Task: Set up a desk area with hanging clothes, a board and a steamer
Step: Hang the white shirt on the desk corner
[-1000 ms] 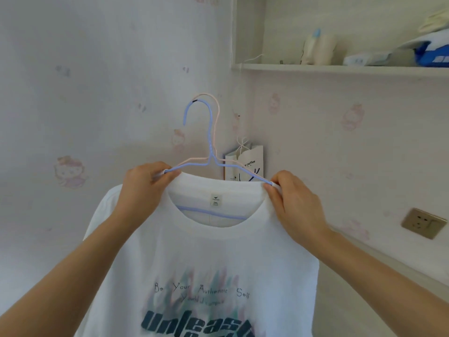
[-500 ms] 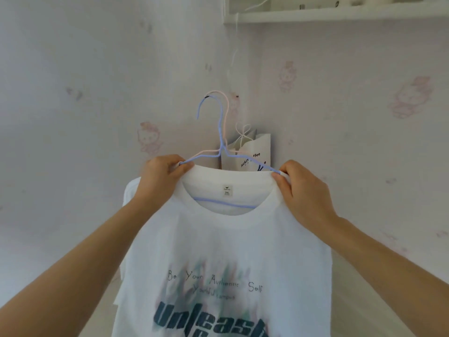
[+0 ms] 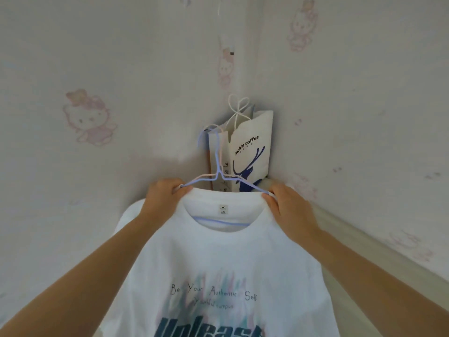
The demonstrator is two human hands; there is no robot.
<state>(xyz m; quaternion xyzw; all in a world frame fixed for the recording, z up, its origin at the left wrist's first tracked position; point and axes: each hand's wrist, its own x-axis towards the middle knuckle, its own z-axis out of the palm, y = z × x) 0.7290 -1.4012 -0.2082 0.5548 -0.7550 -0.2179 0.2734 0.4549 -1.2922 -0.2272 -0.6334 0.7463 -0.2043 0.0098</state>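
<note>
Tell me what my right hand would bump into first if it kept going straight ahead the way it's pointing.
Most likely the paper coffee bag standing in the wall corner. Your right hand, gripping the hanger and shirt, points that way, though the depth between them is unclear.

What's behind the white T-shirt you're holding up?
Behind the white T-shirt, in the wall corner, stands a paper coffee bag; its base is hidden by the collar. The shirt covers anything lower. Left hand and right hand grip the hanger.

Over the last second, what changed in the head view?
The view tilted down: the shelf left the frame, and the T-shirt on its hangers sits lower, before the paper bag. Unchanged: left hand and right hand grip the shoulders.
</note>
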